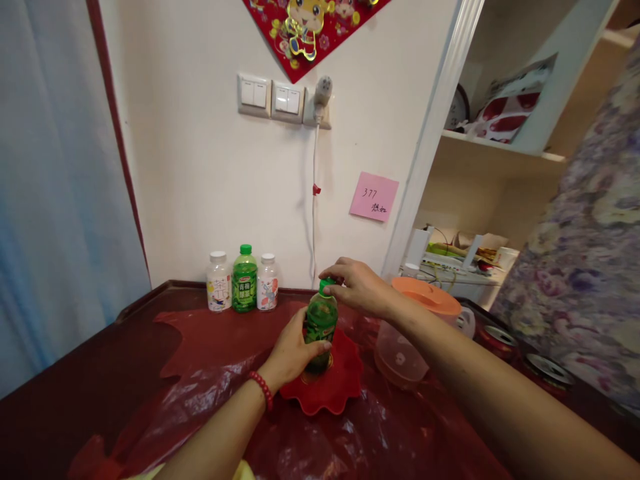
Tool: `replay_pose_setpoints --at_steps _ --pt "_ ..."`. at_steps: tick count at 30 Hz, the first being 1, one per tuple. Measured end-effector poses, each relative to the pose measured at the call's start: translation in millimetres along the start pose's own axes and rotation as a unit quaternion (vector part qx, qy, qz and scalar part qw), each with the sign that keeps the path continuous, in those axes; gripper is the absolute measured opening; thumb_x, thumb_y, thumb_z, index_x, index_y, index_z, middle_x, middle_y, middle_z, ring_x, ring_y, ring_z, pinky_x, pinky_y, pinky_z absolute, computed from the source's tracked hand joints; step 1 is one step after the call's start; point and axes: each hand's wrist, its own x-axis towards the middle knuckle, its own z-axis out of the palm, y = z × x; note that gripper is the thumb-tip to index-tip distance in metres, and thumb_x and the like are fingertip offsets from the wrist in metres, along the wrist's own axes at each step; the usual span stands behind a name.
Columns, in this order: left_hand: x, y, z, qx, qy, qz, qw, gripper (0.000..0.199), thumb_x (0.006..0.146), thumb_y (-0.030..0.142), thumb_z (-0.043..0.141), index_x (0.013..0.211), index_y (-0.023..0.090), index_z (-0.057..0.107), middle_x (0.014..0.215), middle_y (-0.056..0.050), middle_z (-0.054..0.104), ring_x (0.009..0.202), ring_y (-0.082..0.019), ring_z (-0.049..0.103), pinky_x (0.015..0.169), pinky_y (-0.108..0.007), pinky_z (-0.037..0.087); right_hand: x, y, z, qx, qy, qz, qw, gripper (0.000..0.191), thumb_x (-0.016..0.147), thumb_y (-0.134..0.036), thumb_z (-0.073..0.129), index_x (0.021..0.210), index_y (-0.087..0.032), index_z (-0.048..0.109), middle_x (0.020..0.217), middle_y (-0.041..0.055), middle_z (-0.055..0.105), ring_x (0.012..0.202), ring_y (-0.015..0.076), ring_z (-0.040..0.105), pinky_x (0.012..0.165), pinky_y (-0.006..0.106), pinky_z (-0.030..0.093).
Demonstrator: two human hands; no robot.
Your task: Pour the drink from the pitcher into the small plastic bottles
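A green tea bottle point(323, 317) with a green label stands over a red wavy-edged plate point(345, 377). My left hand point(293, 351), a red bead bracelet at its wrist, is wrapped round the bottle's body. At the top, the fingers of my right hand point(353, 285) close on the green bottle cap point(327, 285). Whether the cap is loose on the neck I cannot tell. The bottle's base is partly hidden by my left thumb and fingers.
Against the wall stand a white bottle point(219, 283), another green tea bottle point(245, 280) and a second white bottle point(267, 285). Right of the plate is a clear pitcher point(400, 347) with an orange lid point(425, 295), then cans point(547, 372). Red plastic sheeting point(215, 367) covers the table.
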Motion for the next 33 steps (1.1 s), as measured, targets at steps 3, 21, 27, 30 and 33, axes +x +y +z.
replay_pose_setpoints --at_steps 3,21,27,30,33 --pt "0 0 -0.3 -0.001 -0.001 0.000 1.000 0.064 0.067 0.024 0.077 0.126 0.019 0.054 0.125 -0.012 0.064 0.117 -0.032 0.060 0.105 -0.050 0.042 3 0 2 -0.017 0.009 0.017 1.000 0.016 0.084 -0.027 0.072 0.098 -0.018 0.072 0.089 0.0044 0.063 0.077 0.0154 0.057 0.070 0.027 0.043" --pt "1 -4 -0.7 0.005 -0.007 0.004 1.000 0.062 0.068 0.023 0.076 0.125 0.018 0.054 0.124 -0.012 0.065 0.115 -0.030 0.060 0.103 -0.048 0.043 9 -8 -11 -0.032 -0.035 0.052 0.998 0.020 0.092 -0.024 0.060 0.099 -0.014 0.076 0.098 0.0101 0.065 0.086 0.0174 0.060 0.081 0.028 0.045" --pt "-1 -2 0.6 0.004 -0.003 0.009 1.000 0.061 0.068 0.024 0.077 0.125 0.017 0.054 0.123 -0.012 0.065 0.114 -0.029 0.060 0.103 -0.045 0.044 6 -8 -8 -0.050 -0.061 0.041 0.996 0.021 0.090 -0.024 0.062 0.102 -0.014 0.076 0.097 0.0093 0.066 0.085 0.0164 0.061 0.080 0.025 0.045" --pt "0 -3 0.7 0.009 -0.002 0.007 1.000 0.062 0.068 0.023 0.077 0.125 0.017 0.054 0.123 -0.011 0.065 0.114 -0.029 0.060 0.103 -0.045 0.044 6 -7 -6 -0.069 -0.057 0.047 0.995 0.021 0.091 -0.030 0.063 0.099 -0.014 0.075 0.097 0.0090 0.067 0.084 0.0162 0.061 0.077 0.025 0.044" --pt "0 -5 0.2 0.013 -0.003 0.009 1.000 0.063 0.068 0.023 0.077 0.126 0.017 0.053 0.124 -0.011 0.064 0.115 -0.029 0.059 0.103 -0.045 0.043 7 -7 -4 -0.099 -0.046 0.060 0.992 0.027 0.090 -0.040 0.065 0.093 -0.014 0.073 0.095 0.0092 0.067 0.081 0.0173 0.060 0.071 0.027 0.042"
